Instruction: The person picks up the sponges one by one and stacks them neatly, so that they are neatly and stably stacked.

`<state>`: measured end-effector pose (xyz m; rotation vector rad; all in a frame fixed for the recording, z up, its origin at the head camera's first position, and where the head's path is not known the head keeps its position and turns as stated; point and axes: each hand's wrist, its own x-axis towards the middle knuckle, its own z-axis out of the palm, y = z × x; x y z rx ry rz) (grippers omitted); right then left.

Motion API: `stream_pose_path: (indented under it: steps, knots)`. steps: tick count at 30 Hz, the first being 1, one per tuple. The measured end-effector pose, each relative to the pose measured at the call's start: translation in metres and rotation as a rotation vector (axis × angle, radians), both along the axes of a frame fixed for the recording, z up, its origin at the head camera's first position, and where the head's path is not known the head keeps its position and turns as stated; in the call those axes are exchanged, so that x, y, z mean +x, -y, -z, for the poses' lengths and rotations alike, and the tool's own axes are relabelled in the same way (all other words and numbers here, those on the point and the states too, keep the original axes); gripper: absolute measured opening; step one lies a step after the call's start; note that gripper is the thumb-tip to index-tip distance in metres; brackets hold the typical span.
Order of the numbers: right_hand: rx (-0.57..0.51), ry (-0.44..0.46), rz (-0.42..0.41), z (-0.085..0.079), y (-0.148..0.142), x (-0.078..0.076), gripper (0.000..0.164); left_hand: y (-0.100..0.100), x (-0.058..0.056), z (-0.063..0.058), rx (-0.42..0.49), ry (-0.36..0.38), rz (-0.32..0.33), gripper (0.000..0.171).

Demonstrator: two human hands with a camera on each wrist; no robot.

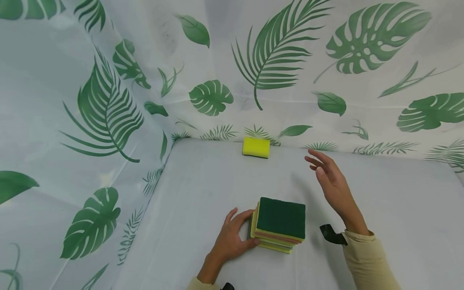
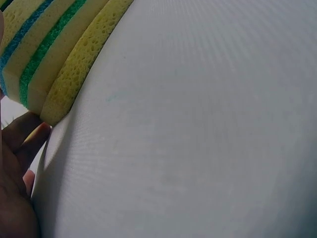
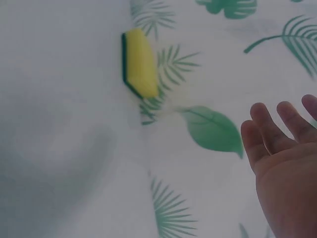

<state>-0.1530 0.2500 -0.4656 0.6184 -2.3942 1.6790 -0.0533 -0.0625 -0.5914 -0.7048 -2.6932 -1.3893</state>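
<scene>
A stack of several sponges (image 1: 280, 219) stands on the white surface, a dark green scouring pad on top and yellow, pinkish and green layers under it. My left hand (image 1: 230, 239) holds the stack's left side, the thumb at the front corner and the forefinger by the back corner. Close up in the left wrist view, fingertips reach the end of the yellow bottom sponge (image 2: 74, 69), below blue and green layers. My right hand (image 1: 335, 187) is raised to the right of the stack, fingers loosely extended and holding nothing. It also shows in the right wrist view, palm visible.
A single yellow sponge (image 1: 256, 147) with a dark underside lies at the back of the white surface (image 1: 203, 181), by the wall. White sheeting (image 1: 217, 52) printed with green leaves rises behind and on the left. A black strap (image 1: 331, 234) sits at the right cuff.
</scene>
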Motion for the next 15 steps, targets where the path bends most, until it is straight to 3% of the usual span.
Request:
stream_pose_path:
  steps: [7,15]
  knots:
    - [0.038,0.124,-0.042,0.027,0.01,-0.04,0.058,0.001,-0.002,-0.002,-0.008,0.013,0.006,0.089]
    - [0.128,0.208,-0.074,0.049,0.028,-0.071,0.065,0.0,-0.001,-0.002,-0.014,0.029,0.002,0.084]
